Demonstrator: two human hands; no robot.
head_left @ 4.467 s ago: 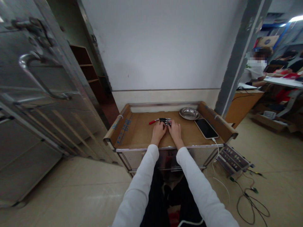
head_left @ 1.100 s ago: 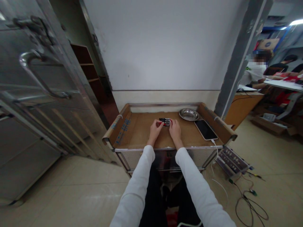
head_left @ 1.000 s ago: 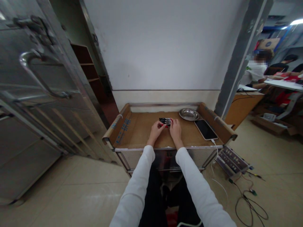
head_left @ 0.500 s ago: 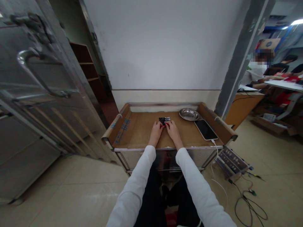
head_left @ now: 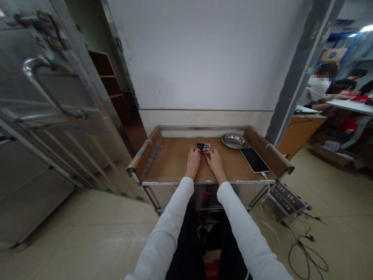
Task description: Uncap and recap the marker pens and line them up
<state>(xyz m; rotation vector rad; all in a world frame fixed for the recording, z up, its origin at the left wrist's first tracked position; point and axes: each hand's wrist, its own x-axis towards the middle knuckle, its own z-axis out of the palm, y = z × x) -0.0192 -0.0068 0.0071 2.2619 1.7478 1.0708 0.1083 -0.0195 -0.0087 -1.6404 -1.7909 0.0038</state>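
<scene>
Both my hands rest on the cardboard-lined top of a metal cart. My left hand and my right hand meet at their fingertips, pinched on a small red pen held between them. Just beyond the fingers lies a short row of black pens, side by side. Most of the red pen is hidden by my fingers.
A shallow metal dish sits at the cart's back right, with a phone on a white cable in front of it. A power strip and cables lie on the floor to the right. A metal door stands at the left. People sit at tables far right.
A red pen that lay to the left of the black pens is now between my fingertips. Both hands have drawn slightly back from the row of black pens.
</scene>
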